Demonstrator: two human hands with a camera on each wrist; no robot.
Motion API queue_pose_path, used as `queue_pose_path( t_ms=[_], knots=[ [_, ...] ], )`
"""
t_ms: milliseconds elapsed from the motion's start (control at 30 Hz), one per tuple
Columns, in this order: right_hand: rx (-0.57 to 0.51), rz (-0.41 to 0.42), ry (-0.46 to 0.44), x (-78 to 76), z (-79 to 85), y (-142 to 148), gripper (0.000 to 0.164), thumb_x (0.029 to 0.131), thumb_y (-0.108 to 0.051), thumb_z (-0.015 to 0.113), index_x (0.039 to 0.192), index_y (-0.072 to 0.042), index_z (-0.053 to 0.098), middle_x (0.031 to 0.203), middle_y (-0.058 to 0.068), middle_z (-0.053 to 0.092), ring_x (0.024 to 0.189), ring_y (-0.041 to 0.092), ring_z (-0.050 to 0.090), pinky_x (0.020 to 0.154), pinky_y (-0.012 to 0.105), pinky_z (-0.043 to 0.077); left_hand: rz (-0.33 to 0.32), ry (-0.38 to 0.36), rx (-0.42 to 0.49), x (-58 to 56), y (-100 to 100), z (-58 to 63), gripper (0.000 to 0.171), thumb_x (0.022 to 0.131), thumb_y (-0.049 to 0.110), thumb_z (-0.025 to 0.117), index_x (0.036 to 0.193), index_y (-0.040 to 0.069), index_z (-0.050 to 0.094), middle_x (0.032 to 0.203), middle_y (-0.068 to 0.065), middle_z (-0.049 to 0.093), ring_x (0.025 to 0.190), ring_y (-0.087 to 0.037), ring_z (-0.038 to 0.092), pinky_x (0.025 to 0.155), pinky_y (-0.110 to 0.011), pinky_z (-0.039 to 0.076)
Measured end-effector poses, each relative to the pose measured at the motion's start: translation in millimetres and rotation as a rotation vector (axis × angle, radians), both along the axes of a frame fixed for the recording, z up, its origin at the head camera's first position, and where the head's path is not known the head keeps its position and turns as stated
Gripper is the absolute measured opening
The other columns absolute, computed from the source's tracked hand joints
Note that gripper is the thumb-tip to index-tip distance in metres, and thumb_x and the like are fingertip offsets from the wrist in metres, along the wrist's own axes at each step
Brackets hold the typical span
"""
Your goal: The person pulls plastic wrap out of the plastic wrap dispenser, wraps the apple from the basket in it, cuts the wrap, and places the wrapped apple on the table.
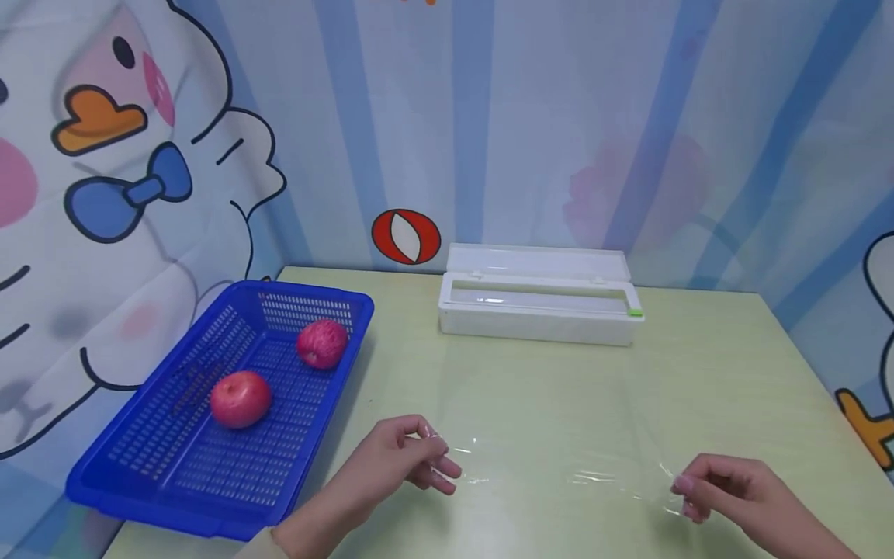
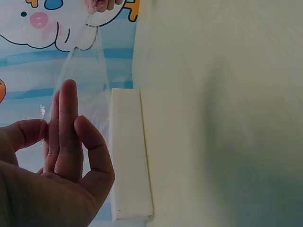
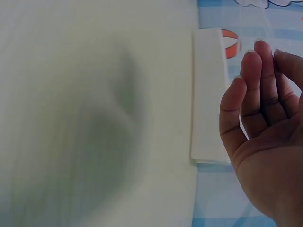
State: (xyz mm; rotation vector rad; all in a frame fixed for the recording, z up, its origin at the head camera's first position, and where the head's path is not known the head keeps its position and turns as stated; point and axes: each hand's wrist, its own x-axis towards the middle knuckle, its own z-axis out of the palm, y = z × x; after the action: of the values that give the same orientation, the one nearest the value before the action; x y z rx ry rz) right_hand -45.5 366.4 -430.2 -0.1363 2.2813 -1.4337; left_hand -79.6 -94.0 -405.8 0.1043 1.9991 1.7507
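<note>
A clear sheet of plastic wrap [image 1: 594, 476] is stretched between the two hands above the table, its faint edges running back toward a white wrap dispenser [image 1: 538, 326] with its lid raised. My left hand [image 1: 405, 458] pinches the near left corner between thumb and index finger; the other fingers extend. At the near right corner, my right hand [image 1: 740, 489] pinches the film the same way. In the left wrist view the film rises past the left hand [image 2: 66, 156]. The film is hardly visible by the right hand [image 3: 265, 132] in the right wrist view.
A blue plastic basket [image 1: 359, 310] stands on the left of the pale table [image 1: 726, 373]. Inside lie a smooth red apple [image 1: 240, 399] and another apple [image 1: 322, 344] with a creased, shiny surface. A cartoon-printed cloth [image 1: 531, 116] hangs behind the table.
</note>
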Motion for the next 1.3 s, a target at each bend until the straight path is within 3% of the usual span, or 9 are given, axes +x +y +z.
queue_pose_path(
  t_ms=[200, 567, 800, 967, 1300],
  knots=[
    [0.016, 0.098, -0.08, -2.2, -17.1, 0, 0.027, 0.112, -0.02, 0.057, 0.109, 0.004, 0.069, 0.089, 0.011, 0.067, 0.08, 0.025, 0.063, 0.07, 0.029, 0.052, -0.029, -0.033, -0.045, 6.2, -3, -21.9, 0.019, 0.103, 0.018, 0.064, 0.094, 0.001, 0.064, 0.092, -0.014, 0.081, 0.078, -0.026, 0.081, 0.068, -0.03, 0.057],
    [0.142, 0.132, -0.085, -5.2, -31.6, 0, 0.02, 0.108, -0.023, 0.064, 0.103, -0.005, 0.072, 0.085, 0.006, 0.065, 0.074, 0.017, 0.059, 0.063, 0.028, 0.047, -0.081, -0.03, -0.113, 8.4, -1, -51.5, 0.013, 0.097, 0.011, 0.067, 0.089, 0.0, 0.066, 0.081, -0.015, 0.079, 0.069, -0.026, 0.079, 0.052, -0.025, 0.053],
    [0.211, 0.217, -0.056, -8.0, -34.9, -4, 0.01, 0.105, -0.015, 0.067, 0.102, -0.011, 0.075, 0.085, 0.002, 0.067, 0.075, 0.01, 0.059, 0.065, 0.024, 0.046, -0.117, 0.008, -0.225, 5.1, -2, -60.1, 0.009, 0.095, 0.008, 0.063, 0.088, 0.002, 0.065, 0.073, -0.009, 0.077, 0.058, -0.023, 0.075, 0.045, -0.026, 0.053],
    [0.247, 0.206, -0.076, -10.3, -35.9, -7, 0.008, 0.104, -0.015, 0.068, 0.101, -0.012, 0.075, 0.083, 0.001, 0.066, 0.075, 0.012, 0.059, 0.064, 0.024, 0.046, -0.148, 0.024, -0.308, 2.8, -3, -62.6, 0.009, 0.092, 0.008, 0.063, 0.084, 0.005, 0.065, 0.067, -0.005, 0.074, 0.05, -0.017, 0.071, 0.042, -0.023, 0.049],
    [0.294, 0.208, -0.071, -8.1, -42.6, -6, 0.011, 0.102, -0.022, 0.073, 0.094, -0.015, 0.075, 0.079, -0.002, 0.064, 0.072, 0.011, 0.058, 0.062, 0.023, 0.044, -0.229, 0.023, -0.385, 1.5, -4, -60.1, 0.019, 0.098, 0.013, 0.069, 0.081, 0.007, 0.063, 0.062, -0.004, 0.071, 0.043, -0.013, 0.065, 0.044, -0.022, 0.041]
  ],
)
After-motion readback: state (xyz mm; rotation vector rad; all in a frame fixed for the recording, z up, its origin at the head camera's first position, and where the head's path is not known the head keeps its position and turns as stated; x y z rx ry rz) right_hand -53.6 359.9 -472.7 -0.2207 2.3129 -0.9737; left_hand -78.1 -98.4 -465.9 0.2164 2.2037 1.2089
